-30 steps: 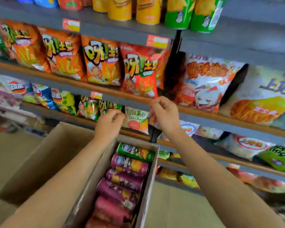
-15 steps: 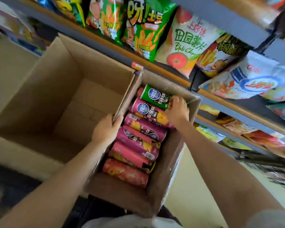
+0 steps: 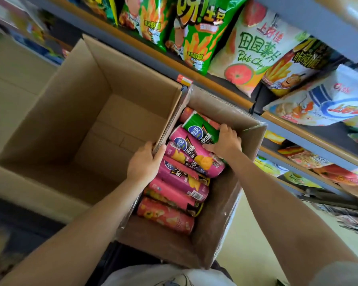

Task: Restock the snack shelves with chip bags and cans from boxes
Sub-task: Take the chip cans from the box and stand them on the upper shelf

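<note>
A narrow cardboard box (image 3: 211, 230) in front of me holds several chip cans lying on their sides, mostly pink (image 3: 184, 182), one red (image 3: 165, 216) nearest me. A green can (image 3: 201, 127) lies near the box's far end. My right hand (image 3: 225, 142) is shut around the green can's right end. My left hand (image 3: 146, 162) grips the cardboard wall between the two boxes. Chip bags (image 3: 196, 32) fill the shelf above.
A large empty cardboard box (image 3: 70, 112) stands to the left, touching the can box. Grey shelves with a wooden edge (image 3: 196, 77) run diagonally across the top right, with more bags (image 3: 327, 100) on lower shelves. Pale floor (image 3: 246, 240) lies to the right.
My view dropped from the shelves to the boxes. My right hand came down from a shelf bag onto the green can and now wraps it; my left hand moved to the box wall.
</note>
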A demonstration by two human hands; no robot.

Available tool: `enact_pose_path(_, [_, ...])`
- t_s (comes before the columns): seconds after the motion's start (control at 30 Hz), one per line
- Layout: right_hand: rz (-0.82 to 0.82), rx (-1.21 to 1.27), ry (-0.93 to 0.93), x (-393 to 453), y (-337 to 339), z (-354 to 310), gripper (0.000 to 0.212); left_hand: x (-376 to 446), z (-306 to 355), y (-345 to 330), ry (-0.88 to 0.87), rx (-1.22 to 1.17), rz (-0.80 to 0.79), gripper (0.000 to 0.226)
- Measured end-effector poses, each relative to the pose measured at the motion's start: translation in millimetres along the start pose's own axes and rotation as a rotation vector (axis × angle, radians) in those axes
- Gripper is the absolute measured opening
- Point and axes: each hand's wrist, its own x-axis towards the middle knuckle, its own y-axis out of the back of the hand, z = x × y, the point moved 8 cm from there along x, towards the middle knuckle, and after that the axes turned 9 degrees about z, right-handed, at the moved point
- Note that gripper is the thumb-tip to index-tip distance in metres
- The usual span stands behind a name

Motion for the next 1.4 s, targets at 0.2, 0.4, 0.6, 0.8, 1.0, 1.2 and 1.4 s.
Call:
enact_pose_path(0.2, [-0.101, 0.500, -0.199, -44.9, -1.3, 4.8, 0.059, -3.1, 2.9, 6.7, -0.011, -0.051, 0.022, 0.048])
enact_pose_path(0.4, [-0.158, 1.040, -0.271, -112.8, 22.8, -23.2, 0.027, -37.3, 48.9, 30.6, -0.015, -0.451, 0.001, 0.024])
enact_pose_path(0.6, [-0.040, 0.876, -0.128, -100.6, 27.9, -32.2, 0.039, -53.3, 37.8, -6.6, 0.429, -0.932, -0.234, 0.026])
enact_pose_path(0.8, [-0.154, 0.339, -0.201, -51.6, -35.3, 18.1, 0.074, -52.2, 35.0, -10.1, 0.413, -0.893, -0.236, 0.035])
enact_pose_path(1.0, [-0.286, 0.295, -0.247, -68.5, -66.8, 9.6, 0.090, -51.0, 37.6, -10.1, 0.420, -0.893, -0.225, 0.034])
enact_pose_path(1.2, [-0.228, 0.999, -0.300, -112.3, -12.3, -8.7, 0.044, -45.8, 48.4, 16.8, 0.398, -0.876, -0.218, 0.034])
enact_pose_path(1.4, [0.047, 1.328, -0.122, -145.7, 161.0, -1.9, 0.030, -50.5, 166.8, 82.5, 0.141, -0.966, -0.154, 0.019])
